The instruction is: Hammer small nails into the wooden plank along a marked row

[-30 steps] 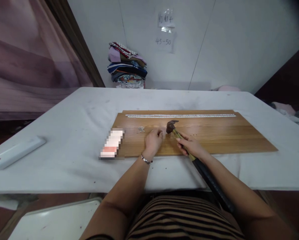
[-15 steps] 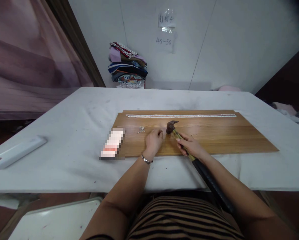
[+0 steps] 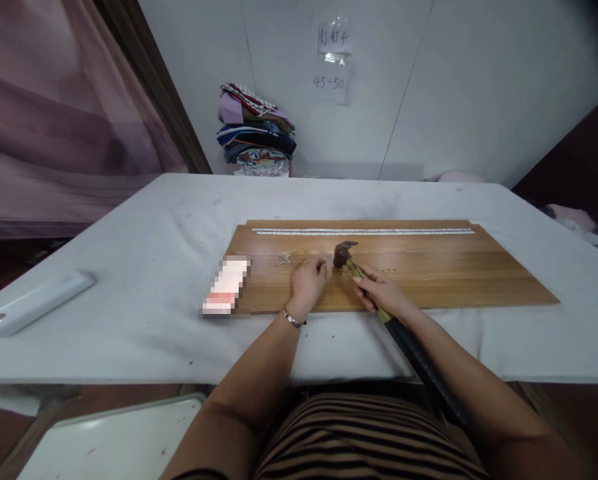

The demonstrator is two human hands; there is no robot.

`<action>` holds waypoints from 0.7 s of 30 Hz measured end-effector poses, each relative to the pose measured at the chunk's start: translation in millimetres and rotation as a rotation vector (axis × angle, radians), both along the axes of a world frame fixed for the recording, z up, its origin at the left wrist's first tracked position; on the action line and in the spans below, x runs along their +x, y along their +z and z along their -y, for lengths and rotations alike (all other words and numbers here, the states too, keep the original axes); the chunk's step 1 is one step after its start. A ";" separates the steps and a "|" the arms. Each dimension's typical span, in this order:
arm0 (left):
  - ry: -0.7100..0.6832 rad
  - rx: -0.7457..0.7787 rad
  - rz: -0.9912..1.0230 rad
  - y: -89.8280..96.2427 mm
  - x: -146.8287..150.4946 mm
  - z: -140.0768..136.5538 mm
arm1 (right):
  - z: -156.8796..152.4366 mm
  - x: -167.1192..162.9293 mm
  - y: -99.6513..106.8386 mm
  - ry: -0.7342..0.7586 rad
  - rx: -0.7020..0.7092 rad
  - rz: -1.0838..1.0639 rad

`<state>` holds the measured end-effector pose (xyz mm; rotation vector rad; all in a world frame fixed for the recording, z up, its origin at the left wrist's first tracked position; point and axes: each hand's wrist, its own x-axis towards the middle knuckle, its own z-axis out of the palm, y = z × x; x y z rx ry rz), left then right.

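My right hand [image 3: 385, 293] grips a claw hammer [image 3: 413, 353] by the upper part of its handle, with the dark grip trailing back toward my body. The rusty hammer head is over the wooden board [image 3: 453, 283], just right of my left hand [image 3: 307, 283]. That left hand rests on the board with fingers pinched together; what is between the fingertips is too small to make out. To its left lies a little pile of silvery nails [image 3: 283, 259]. A short row of small dark dots marks the board right of the hammer.
Two thin white strips [image 3: 363, 231] run along the board's far edge. A pixelated phone-like slab [image 3: 227, 287] overlaps its left end. On the white-covered table [image 3: 143, 267] a long white object [image 3: 39, 303] lies far left. Folded clothes [image 3: 256, 130] are stacked behind the table.
Almost nothing differs. Both hands and the hammer hold their places; the whole view has shifted very slightly.
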<state>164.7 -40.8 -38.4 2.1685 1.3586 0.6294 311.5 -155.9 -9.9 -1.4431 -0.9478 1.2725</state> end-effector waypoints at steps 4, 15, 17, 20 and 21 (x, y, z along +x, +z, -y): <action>-0.007 0.008 -0.002 -2.0 -0.4 -0.8 | 0.1 0.9 1.4 -0.015 -0.003 0.000; 0.005 -0.013 -0.029 2.8 0.0 0.8 | 0.3 -1.5 -0.3 -0.010 -0.013 0.001; 0.003 -0.018 -0.028 2.3 0.1 0.7 | 0.3 -1.6 0.6 -0.006 -0.015 0.002; 0.000 -0.019 -0.032 0.8 0.1 0.4 | 0.5 -0.9 2.1 -0.005 -0.004 0.000; 0.000 -0.019 -0.035 0.3 0.0 0.2 | 0.6 -0.6 2.4 -0.009 0.000 0.000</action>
